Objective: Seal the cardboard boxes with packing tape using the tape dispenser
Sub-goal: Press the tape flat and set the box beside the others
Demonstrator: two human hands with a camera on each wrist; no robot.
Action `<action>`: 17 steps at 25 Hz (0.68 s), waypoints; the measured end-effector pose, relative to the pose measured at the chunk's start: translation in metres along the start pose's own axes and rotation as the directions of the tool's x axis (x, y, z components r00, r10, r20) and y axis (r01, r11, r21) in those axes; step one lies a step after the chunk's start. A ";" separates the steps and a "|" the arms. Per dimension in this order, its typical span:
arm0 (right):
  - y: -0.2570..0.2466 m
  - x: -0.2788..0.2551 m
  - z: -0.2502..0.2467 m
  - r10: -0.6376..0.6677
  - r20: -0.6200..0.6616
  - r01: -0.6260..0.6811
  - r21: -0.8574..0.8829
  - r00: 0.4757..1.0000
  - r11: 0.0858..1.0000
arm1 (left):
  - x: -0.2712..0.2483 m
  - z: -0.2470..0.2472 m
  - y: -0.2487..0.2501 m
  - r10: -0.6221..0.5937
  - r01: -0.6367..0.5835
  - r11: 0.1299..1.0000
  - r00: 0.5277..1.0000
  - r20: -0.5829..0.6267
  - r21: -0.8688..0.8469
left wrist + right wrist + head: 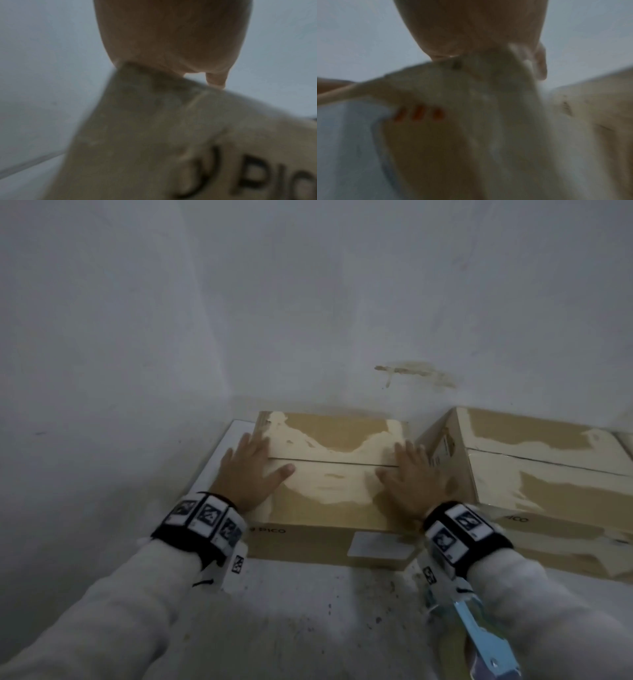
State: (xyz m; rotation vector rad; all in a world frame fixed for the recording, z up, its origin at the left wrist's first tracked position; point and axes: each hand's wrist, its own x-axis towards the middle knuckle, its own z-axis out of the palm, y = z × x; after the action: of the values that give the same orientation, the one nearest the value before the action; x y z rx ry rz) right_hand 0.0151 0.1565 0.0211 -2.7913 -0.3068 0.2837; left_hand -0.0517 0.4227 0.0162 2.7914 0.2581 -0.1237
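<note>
— Where were the hands just then?

— Both lay flat on top of the nearer brown cardboard box with the torn, pale patches (329,474). The left hand (251,470) pressed the left end, fingers straight and spread, thumb reaching in toward the middle. The right hand (409,474) did the same at the right end. Neither one gripped anything; they were open palms holding the flaps down.

— And the flaps?

— Closed, meeting along a thin dark seam (332,461) running between the two hands. I saw no tape across it.

— So which step was that?

— I'd judge the flaps were being held shut ahead of taping. A second brown cardboard box (548,474) stood just beside the first, to the right, its seam bare too as far as I could tell.

— Where was the dispenser?

— A light blue tape dispenser (479,638) lay on the speckled white table (308,611), near the person, partly under the right forearm.

— The next move?

— One hand would need to keep the flaps down while the other went back for the dispenser and started tape at one end of the seam
</note>
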 end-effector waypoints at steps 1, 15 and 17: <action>-0.022 -0.002 0.001 -0.080 0.042 0.083 -0.075 0.996 0.994 | 0.000 0.001 0.015 0.066 -0.067 0.997 0.998 0.025 0.047; 0.005 -0.005 0.020 -0.138 0.093 0.158 -0.264 0.986 0.951 | -0.009 0.019 0.006 -0.009 0.000 0.991 0.998 0.069 0.134; 0.020 -0.007 0.014 -0.095 0.077 0.110 -0.218 0.992 0.970 | -0.010 0.020 0.002 -0.006 0.002 0.997 0.999 0.046 0.079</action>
State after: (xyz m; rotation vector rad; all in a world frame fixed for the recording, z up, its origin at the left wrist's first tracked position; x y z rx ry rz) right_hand 0.0091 0.1404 0.0021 -2.9757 -0.5276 0.3361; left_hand -0.0622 0.4126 -0.0010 2.8620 0.2530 -0.2032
